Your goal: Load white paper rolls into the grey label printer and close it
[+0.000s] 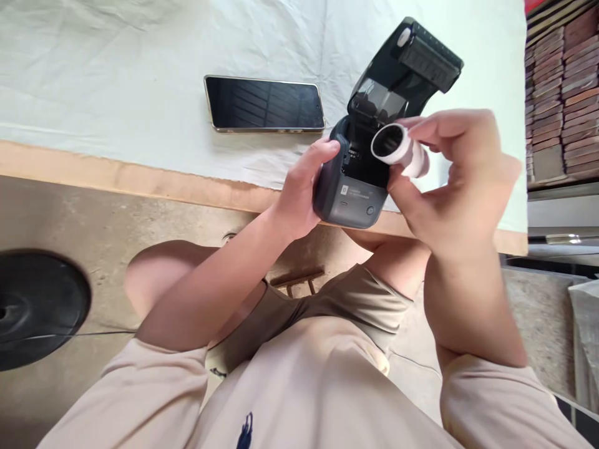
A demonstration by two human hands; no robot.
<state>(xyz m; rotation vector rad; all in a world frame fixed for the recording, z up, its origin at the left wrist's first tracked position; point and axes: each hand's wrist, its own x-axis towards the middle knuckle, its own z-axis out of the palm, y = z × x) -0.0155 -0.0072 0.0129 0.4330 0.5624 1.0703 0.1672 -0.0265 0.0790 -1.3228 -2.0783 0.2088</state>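
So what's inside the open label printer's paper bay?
The label printer has its lid swung up. The visible part of the bay looks dark and empty; the white paper roll in the right hand covers the rest. The left hand steadies the body.

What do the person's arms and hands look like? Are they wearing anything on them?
Both arms are bare from the short sleeves down. The sleeves are light beige, part of a T-shirt with a small dark blue logo on the chest. The left hand and right hand wear no gloves, and no rings, watch or bracelets show.
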